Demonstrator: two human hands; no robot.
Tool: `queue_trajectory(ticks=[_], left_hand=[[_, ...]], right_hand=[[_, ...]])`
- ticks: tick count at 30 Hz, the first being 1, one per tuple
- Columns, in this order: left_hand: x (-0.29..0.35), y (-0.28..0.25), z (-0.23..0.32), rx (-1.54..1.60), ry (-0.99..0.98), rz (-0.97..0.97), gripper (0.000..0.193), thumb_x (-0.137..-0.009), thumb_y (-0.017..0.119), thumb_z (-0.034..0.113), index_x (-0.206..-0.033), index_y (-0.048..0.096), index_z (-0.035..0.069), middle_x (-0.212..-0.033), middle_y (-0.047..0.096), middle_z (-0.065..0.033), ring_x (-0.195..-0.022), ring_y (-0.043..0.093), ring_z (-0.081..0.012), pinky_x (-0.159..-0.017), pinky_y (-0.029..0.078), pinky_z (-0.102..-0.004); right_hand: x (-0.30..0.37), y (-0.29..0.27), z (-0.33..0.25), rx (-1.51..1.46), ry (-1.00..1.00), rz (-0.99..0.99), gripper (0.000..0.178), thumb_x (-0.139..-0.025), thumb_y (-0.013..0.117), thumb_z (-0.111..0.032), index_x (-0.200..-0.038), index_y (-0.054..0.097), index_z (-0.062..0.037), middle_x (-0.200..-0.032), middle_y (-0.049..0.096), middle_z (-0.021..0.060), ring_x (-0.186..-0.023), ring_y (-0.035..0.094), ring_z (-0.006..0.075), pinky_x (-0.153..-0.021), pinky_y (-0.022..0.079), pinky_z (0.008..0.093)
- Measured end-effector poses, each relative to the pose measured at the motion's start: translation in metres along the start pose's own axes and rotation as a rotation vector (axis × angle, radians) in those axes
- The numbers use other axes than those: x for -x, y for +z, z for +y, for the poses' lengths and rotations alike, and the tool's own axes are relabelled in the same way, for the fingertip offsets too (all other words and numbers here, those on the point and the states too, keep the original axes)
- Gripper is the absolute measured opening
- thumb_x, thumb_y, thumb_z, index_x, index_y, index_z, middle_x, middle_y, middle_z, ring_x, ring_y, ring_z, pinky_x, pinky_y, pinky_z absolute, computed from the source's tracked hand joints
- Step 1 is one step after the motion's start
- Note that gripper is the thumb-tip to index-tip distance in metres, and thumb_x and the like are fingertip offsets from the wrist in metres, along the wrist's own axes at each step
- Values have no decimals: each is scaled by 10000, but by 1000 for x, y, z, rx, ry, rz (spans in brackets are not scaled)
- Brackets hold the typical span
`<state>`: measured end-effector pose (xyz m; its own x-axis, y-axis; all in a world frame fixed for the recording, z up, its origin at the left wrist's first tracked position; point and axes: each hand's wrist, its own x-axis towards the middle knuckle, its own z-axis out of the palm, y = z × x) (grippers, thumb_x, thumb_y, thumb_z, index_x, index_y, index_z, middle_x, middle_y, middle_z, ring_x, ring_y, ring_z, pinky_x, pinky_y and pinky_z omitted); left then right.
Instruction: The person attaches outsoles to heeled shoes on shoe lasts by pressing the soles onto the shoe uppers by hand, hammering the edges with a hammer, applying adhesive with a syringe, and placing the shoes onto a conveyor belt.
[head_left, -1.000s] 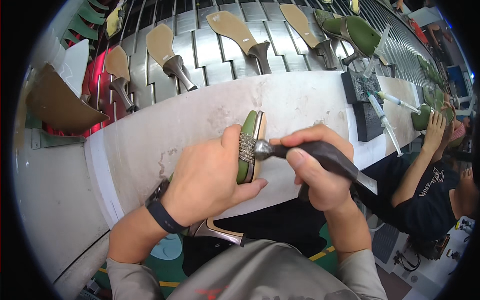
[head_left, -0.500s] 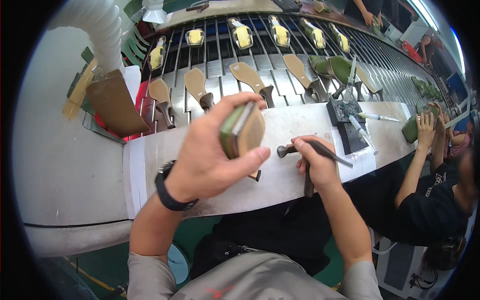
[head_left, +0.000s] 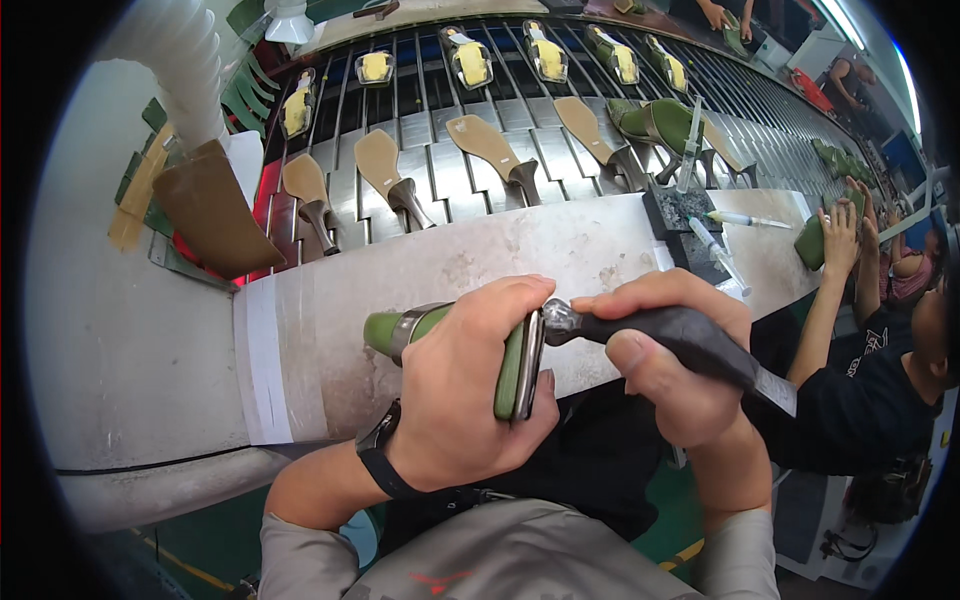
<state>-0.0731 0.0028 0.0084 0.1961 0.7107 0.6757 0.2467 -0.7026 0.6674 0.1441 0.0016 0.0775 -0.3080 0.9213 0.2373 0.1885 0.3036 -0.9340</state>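
Note:
My left hand point(head_left: 470, 385) is wrapped round a green square-toed shoe point(head_left: 512, 372), which lies on its side over the worktable's near edge, its toe end facing right. A dark band crosses its rear part. In my right hand point(head_left: 690, 385) is a hammer point(head_left: 690, 342), gripped close to its head with thumb and fingers round it. The hammer's rounded metal face is at the upper corner of the shoe's toe edge; whether it touches cannot be told. My left palm hides the shoe's middle.
A pale worktable point(head_left: 350, 300) lies under my hands. Behind it, a slatted metal conveyor point(head_left: 440, 165) carries tan heeled soles point(head_left: 485, 145), yellow-topped pieces point(head_left: 470, 68) and a green shoe point(head_left: 665, 125). Syringes point(head_left: 715, 250) stand by a dark block point(head_left: 680, 215). A co-worker's hands point(head_left: 840, 240) are at right.
The shoe has come down and turned, its toe edge now facing right instead of its tan sole. My right hand has moved nearer, bringing the hammer's face to the toe edge.

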Motion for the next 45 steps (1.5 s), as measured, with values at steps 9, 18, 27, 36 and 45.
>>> queue_trajectory(ticks=[9, 18, 27, 36, 45], left_hand=[[3, -11, -2, -6, 85, -12, 650, -804, 762, -20, -1391, 488, -72, -1252, 690, -296, -1173, 713, -418, -993, 577, -454], [18, -19, 1, 51, 173, 80, 628, -760, 756, 34, -1342, 558, -95, -1205, 707, -283, -1054, 740, -450, -932, 603, -510], [114, -12, -13, -379, 238, 164, 1071, -934, 744, 598, -1625, 189, -2, -1553, 462, -331, -1433, 504, -483, -1142, 320, -777], [157, -20, -59, -690, 144, -110, 991, -898, 837, 334, -1605, 239, -19, -1570, 415, -383, -1465, 454, -524, -1208, 260, -729], [159, -11, -50, -700, 112, -60, 970, -914, 807, 493, -1568, 297, -9, -1540, 451, -357, -1446, 473, -515, -1199, 259, -743]], right_hand=[[27, 14, -20, -169, -240, -26, 382, -845, 874, -154, -1150, 731, 26, -1096, 783, 220, -860, 787, 258, -782, 642, 343], [-3, 22, -44, -58, 36, -102, 532, -856, 873, -442, -1016, 719, 41, -963, 778, 267, -835, 771, 260, -793, 631, 363], [42, 58, 18, -243, -39, -226, 298, -918, 783, -94, -1169, 706, 46, -1104, 787, 196, -974, 793, 271, -885, 621, 363], [98, 98, 96, -514, 361, 109, 259, -948, 727, -81, -1160, 699, 65, -1085, 792, 168, -672, 621, 69, -596, 523, 223], [47, 70, 86, -477, 273, 21, 340, -932, 709, -166, -1158, 663, 84, -1083, 777, 230, -811, 683, 149, -716, 559, 268]])
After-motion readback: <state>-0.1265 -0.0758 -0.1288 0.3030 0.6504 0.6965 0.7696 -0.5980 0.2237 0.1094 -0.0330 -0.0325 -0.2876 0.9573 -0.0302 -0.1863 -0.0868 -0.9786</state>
